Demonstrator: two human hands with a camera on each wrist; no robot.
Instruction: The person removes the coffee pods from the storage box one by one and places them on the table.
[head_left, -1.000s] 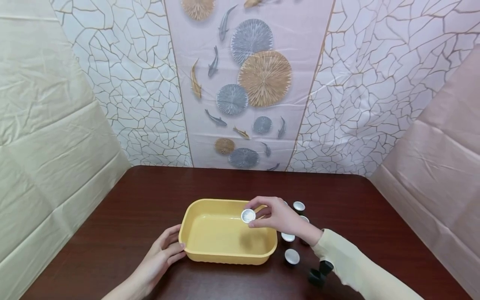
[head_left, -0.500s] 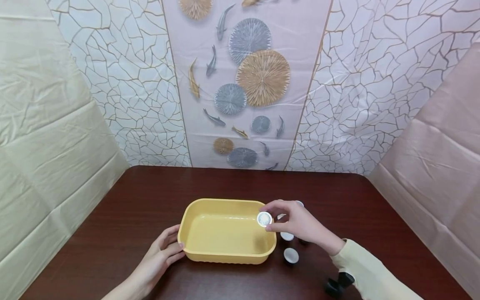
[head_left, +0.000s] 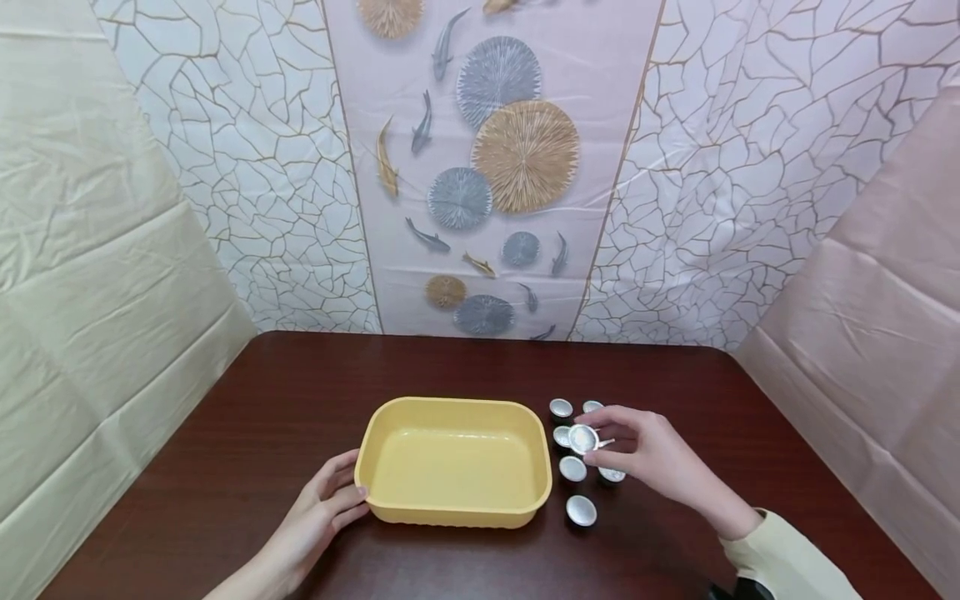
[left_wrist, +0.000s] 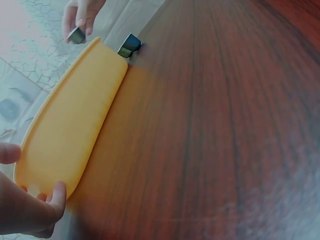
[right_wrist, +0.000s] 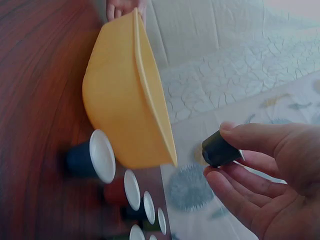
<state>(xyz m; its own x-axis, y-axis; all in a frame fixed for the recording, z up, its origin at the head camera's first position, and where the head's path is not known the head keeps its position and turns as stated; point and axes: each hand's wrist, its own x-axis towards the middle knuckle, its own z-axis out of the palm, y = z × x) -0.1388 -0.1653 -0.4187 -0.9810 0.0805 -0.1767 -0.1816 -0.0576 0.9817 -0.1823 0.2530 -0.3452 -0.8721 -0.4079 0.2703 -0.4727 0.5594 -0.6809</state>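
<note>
A yellow plastic tub (head_left: 454, 515) stands on the dark wooden table. My left hand (head_left: 324, 508) grips its left side, thumb and fingers on the wall near the front left corner. Right of the tub, my right hand (head_left: 654, 454) pinches a coffee capsule (head_left: 583, 439) between thumb and fingertips, above other capsules. The right wrist view shows that the held capsule (right_wrist: 220, 149) has a dark body. Its silver lid faces the head camera.
Several silver-lidded capsules stand in loose rows right of the tub; the nearest capsule (head_left: 581, 511) sits by its front right corner. In the right wrist view one has a blue body (right_wrist: 80, 161), another a red one (right_wrist: 115, 194). Patterned cloth (head_left: 480, 208) hangs behind the table.
My right hand has moved right with the capsule, from over the tub to above the capsules on the table. My left hand stays at the tub's left side.
</note>
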